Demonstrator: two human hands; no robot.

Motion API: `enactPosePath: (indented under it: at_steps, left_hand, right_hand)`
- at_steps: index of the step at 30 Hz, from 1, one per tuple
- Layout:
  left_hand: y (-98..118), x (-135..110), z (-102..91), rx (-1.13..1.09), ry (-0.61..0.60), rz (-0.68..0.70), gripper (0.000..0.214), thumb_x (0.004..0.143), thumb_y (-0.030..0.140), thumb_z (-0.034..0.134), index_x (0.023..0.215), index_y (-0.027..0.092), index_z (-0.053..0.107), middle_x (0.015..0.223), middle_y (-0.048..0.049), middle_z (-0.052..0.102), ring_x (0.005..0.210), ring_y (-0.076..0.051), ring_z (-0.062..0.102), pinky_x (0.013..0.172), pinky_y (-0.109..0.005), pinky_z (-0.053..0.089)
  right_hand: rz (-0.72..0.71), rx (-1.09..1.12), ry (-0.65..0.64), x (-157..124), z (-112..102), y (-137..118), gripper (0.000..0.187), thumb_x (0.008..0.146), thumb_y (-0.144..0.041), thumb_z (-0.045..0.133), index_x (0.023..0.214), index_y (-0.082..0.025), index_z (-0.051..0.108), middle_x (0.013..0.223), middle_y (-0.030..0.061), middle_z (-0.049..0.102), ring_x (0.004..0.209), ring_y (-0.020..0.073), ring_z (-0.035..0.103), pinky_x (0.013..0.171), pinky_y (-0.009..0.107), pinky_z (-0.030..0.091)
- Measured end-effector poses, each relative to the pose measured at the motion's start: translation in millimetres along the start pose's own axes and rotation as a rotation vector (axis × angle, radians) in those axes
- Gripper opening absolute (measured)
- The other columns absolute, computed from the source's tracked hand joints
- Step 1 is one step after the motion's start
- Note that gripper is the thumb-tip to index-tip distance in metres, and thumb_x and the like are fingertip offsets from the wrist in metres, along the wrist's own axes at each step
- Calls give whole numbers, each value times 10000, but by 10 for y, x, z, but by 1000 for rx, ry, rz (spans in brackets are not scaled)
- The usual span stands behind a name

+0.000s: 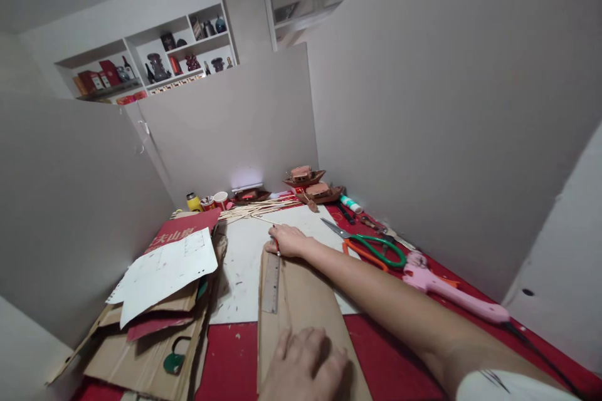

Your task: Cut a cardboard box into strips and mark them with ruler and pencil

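Observation:
A long piece of brown cardboard lies in front of me, partly on a white sheet. My left hand rests on its near part, fingers bent and slightly apart, holding nothing. At the cardboard's far end, my right hand is closed around a slim red and dark pen. A clear ruler lies along the cardboard's left side, its far end close to the right fingers. One thin line runs down the cardboard beside it.
Large scissors and a pink glue gun lie right of my arm. Stacked cardboard with a paper drawing stands left. Thin wooden sticks, model boats and cups sit behind. Grey panels enclose the table.

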State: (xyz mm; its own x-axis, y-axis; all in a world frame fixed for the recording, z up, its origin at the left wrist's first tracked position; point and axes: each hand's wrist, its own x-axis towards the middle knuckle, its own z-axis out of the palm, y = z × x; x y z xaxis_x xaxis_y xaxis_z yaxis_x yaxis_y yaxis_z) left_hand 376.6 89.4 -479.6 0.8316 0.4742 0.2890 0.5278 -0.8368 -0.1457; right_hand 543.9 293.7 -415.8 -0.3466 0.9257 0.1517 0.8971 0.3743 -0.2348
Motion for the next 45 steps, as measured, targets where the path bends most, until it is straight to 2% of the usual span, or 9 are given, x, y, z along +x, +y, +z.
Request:
enactPosePath:
  at_steps: [5, 11, 17, 21, 26, 30, 33, 38, 45]
  left_hand:
    - [-12, -5, -82, 68, 7, 131, 440, 972, 399, 421, 1391, 265, 438, 1359, -71, 589, 1231, -234, 546, 996, -365, 450]
    - [-211, -113, -559, 25, 12, 144, 456, 954, 323, 460, 1409, 317, 427, 1372, -39, 578, 1228, -220, 523, 1059, -402, 362]
    - [-556, -190, -886, 172, -46, -42, 492, 942, 153, 439, 1399, 333, 467, 1350, -27, 599, 1197, -219, 552, 1049, -414, 363]
    - [-885, -262, -958, 299, -183, -306, 629, 864, 25, 424, 1431, 296, 448, 1428, -96, 523, 1261, -269, 527, 1038, -446, 399]
    - [-874, -234, -1014, 334, -381, -455, 758, 734, -62, 427, 1441, 213, 440, 1485, -183, 422, 1299, -306, 496, 1046, -468, 412]
    - [-457, -56, -926, 157, -392, -329, 579, 866, 99, 445, 1435, 208, 445, 1469, -150, 458, 1290, -301, 504, 1044, -470, 431]
    - [-257, 26, -773, 19, -458, -267, 539, 900, 177, 451, 1438, 199, 437, 1468, -144, 458, 1297, -326, 491, 1007, -475, 467]
    - [-387, -13, -566, -93, -456, -206, 616, 848, 46, 420, 1441, 213, 425, 1500, -120, 407, 1372, -305, 395, 1055, -465, 425]
    - [-560, -65, -487, -164, -440, -112, 694, 816, 34, 419, 1476, 239, 363, 1545, -56, 334, 1420, -296, 300, 1128, -468, 341]
  right_hand:
    - [57, 0, -12, -79, -28, 127, 427, 847, -509, 552, 1060, -149, 639, 1122, 190, 655, 1030, 313, 614, 834, 373, 443]
    - [167, 125, -30, -179, -74, 410, 484, 798, -563, 615, 1017, -133, 651, 1045, 183, 690, 921, 296, 637, 747, 334, 438]
    - [223, 402, 42, -482, -344, 674, 463, 752, -629, 573, 682, -173, 613, 714, 44, 630, 741, 202, 576, 647, 274, 404]
    - [341, 592, 153, -818, -526, 707, 458, 722, -644, 538, 600, -202, 523, 613, -3, 535, 636, 164, 519, 546, 254, 371]
    - [476, 736, 245, -1268, -367, 515, 409, 748, -596, 525, 657, -198, 545, 632, 17, 573, 594, 168, 532, 514, 263, 375]
    - [298, 544, 228, -1511, -181, 399, 420, 788, -572, 516, 648, -182, 582, 641, 50, 594, 638, 198, 560, 562, 285, 398]
    - [289, 300, 242, -1607, -194, 390, 375, 853, -476, 501, 894, -145, 673, 759, 99, 670, 709, 234, 614, 633, 316, 442]
    - [88, 152, 281, -1646, -310, 332, 359, 878, -351, 561, 1168, -149, 621, 1095, 143, 683, 1001, 260, 628, 860, 366, 481]
    - [-184, 123, -79, -1428, -420, 230, 395, 820, -193, 618, 1213, -155, 608, 1133, 143, 660, 1080, 270, 574, 932, 378, 446]
